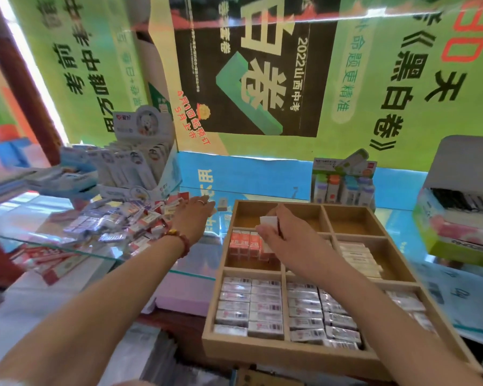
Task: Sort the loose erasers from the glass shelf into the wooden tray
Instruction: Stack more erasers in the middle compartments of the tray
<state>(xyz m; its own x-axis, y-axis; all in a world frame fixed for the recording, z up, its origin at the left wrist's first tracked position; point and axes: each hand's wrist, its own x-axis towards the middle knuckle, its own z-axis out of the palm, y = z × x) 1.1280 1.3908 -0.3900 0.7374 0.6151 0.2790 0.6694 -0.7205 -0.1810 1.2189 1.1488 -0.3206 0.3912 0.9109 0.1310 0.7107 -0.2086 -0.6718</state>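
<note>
Wooden tray (287, 355) has several compartments already filled, yet a big pile of loose erasers (123, 218) lies unsorted on the glass shelf (17, 218), where the left hand (193, 215) reaches, grip unclear, while the right hand (279, 235) pinches a white eraser (268, 220) above the tray.

Left hand (194, 215) lies flat with fingers straight, at the right edge of the loose eraser pile (123, 221) on the glass shelf (53, 207). Right hand (282, 235) pinches a white eraser (268, 220) over the wooden tray (262, 355), above the orange erasers (243, 245). The tray's front compartments are packed in rows.
</note>
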